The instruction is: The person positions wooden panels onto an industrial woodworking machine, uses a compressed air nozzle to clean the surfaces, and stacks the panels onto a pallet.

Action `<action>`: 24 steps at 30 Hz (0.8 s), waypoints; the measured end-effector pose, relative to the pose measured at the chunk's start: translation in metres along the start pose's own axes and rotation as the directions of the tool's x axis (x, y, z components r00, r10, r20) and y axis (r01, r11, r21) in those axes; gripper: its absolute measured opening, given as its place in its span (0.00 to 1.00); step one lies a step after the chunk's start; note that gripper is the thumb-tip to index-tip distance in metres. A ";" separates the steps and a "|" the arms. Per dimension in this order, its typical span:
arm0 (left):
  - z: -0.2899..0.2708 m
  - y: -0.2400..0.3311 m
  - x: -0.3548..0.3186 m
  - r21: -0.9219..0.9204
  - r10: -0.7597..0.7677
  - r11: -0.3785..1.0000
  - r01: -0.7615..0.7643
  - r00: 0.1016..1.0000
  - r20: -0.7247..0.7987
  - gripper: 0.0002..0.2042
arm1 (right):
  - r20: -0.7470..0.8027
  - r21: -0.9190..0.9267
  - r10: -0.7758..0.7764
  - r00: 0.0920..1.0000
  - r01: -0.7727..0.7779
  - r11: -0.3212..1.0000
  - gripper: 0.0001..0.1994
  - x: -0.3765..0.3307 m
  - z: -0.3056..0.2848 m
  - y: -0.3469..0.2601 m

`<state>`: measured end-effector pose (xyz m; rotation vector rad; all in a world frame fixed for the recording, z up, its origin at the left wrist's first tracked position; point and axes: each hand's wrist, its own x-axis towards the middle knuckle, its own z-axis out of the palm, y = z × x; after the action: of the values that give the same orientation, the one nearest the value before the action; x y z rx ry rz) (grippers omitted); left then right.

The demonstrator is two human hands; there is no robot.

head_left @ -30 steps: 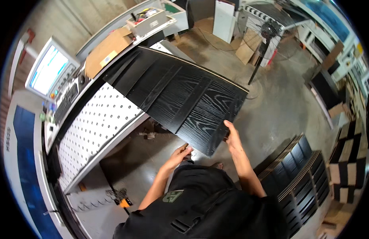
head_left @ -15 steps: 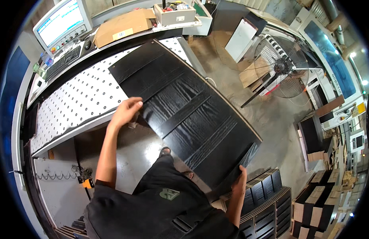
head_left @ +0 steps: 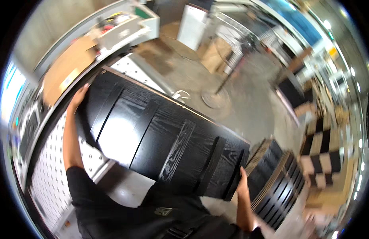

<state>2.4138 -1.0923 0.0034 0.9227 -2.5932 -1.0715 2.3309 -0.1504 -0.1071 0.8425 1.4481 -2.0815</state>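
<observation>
Black panel [head_left: 164,137] mid-frame, head view, its left end overlapping the white dotted tabletop [head_left: 53,171] at left; can't tell if it rests there. Step, prob.: two-handed panel handling; next move calls for both ends kept level, I'd say. R hand [head_left: 243,185], lower right of ctr, pinches the right edge, thumb up; L hand [head_left: 78,96], upper left, blurred at the left end, can't tell its grip. Woodgrain, glossy, rectangular, cross-bands, pale raw long edge.
</observation>
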 end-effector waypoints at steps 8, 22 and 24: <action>0.020 0.057 0.005 -0.100 -0.047 0.993 0.057 0.994 0.098 0.40 | 0.040 0.085 0.045 0.998 -0.048 0.995 0.26 0.006 -0.005 0.005; 0.056 0.110 -0.036 -0.249 -0.334 0.907 0.341 0.940 0.069 0.45 | 0.001 0.028 0.234 0.972 -0.234 0.972 0.41 0.047 -0.051 0.024; 0.070 0.126 -0.040 -0.249 -0.346 0.902 0.352 0.936 0.069 0.46 | 0.008 0.051 0.236 0.972 -0.236 0.970 0.41 0.052 -0.065 0.016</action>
<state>2.3579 -0.9591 0.0417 1.3451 -2.2771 -1.4739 2.3192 -0.0964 -0.1716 0.9817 1.2308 -1.9463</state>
